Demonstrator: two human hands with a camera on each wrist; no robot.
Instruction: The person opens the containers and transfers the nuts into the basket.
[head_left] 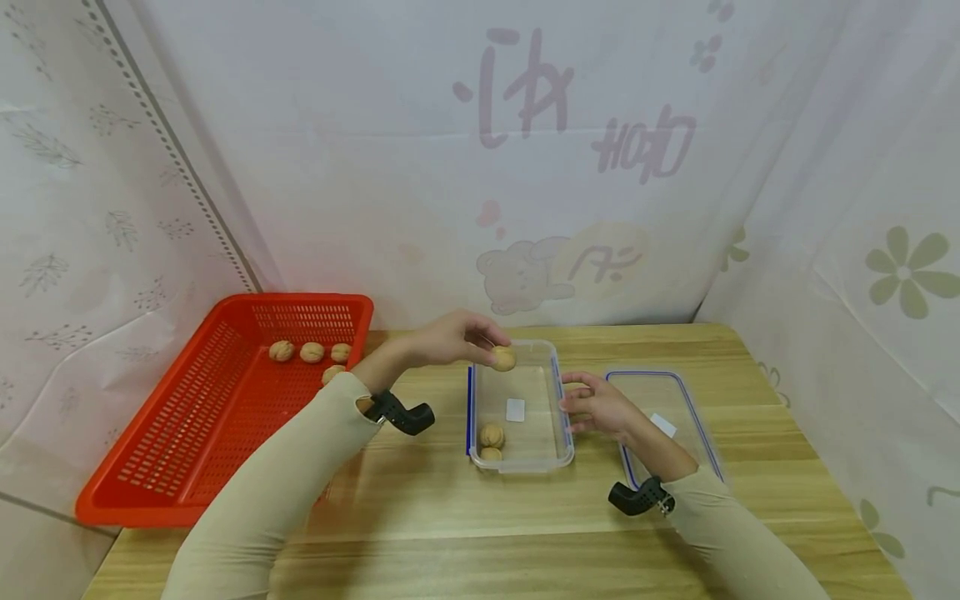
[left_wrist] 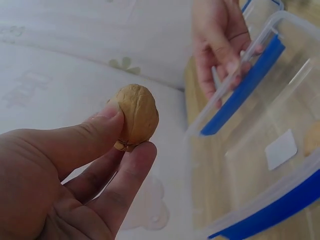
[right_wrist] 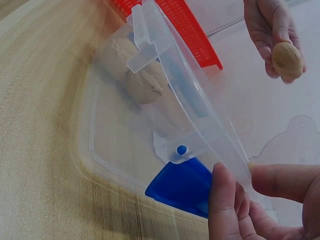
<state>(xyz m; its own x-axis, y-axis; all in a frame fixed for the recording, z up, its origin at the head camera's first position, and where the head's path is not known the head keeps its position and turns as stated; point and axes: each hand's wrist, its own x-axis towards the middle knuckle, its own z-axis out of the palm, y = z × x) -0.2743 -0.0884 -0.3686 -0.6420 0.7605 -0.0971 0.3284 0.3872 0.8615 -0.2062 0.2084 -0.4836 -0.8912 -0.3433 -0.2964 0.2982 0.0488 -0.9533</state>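
Observation:
My left hand (head_left: 452, 339) pinches a walnut (head_left: 504, 358) between thumb and fingers, over the far left part of a clear plastic container (head_left: 534, 450). The left wrist view shows this walnut (left_wrist: 138, 117) whole at the fingertips. On the container's right side, my right hand (head_left: 602, 407) grips the rim, with the thumb (right_wrist: 280, 181) and fingers on either side of the wall in the right wrist view. Two walnuts (head_left: 492, 436) lie in the near left corner of the container. Its blue side flaps hang open.
To the left stands a red plastic basket (head_left: 92, 505) with several walnuts (head_left: 312, 352) at its far right; my left forearm passes over its edge. A clear lid (head_left: 647, 385) with a blue seal lies right of the container, partly under my right forearm. A printed curtain surrounds the wooden table (head_left: 420, 533).

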